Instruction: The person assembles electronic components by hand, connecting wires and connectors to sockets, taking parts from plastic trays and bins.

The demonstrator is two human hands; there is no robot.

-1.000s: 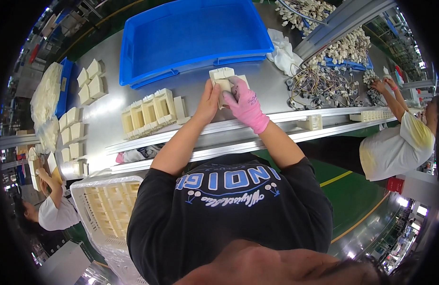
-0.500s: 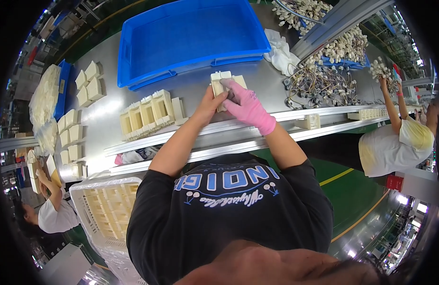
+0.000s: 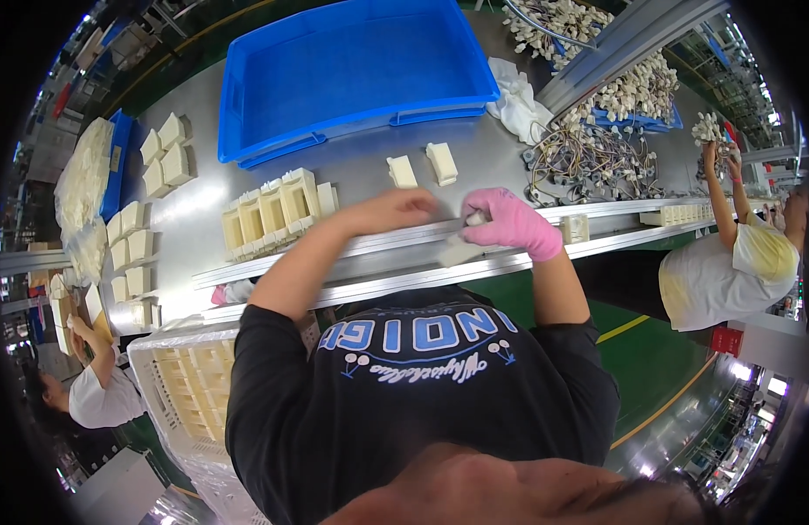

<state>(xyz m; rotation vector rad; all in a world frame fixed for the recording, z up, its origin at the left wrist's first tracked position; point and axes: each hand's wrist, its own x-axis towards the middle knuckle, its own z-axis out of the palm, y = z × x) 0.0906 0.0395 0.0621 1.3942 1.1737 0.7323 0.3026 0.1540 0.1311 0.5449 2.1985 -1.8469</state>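
My right hand point(image 3: 509, 223), in a pink glove, is closed on a cream plastic part point(image 3: 461, 251) that tilts down over the bench's front rails; motion blurs this part. To its left, my bare left hand point(image 3: 404, 208) hovers above the near side of the bench, slightly blurred, fingers loosely stretched and nothing visible in them. Just beyond it lie two cream plastic pieces, one at the left point(image 3: 402, 172) and one at the right point(image 3: 441, 164). A row of cream frame-like housings point(image 3: 273, 214) stands left of my left forearm.
A large blue tray point(image 3: 352, 70) sits behind. Bundled wires with white connectors point(image 3: 597, 157) are heaped at right, beside a white cloth point(image 3: 516, 98). A crate point(image 3: 190, 376) of cream parts stands at lower left. Co-workers are at both sides; a metal post point(image 3: 614, 52) rises at right.
My hands have come apart. The right one has moved right and nearer with a cream part; the left has let go. Two cream pieces now lie apart on the bench.
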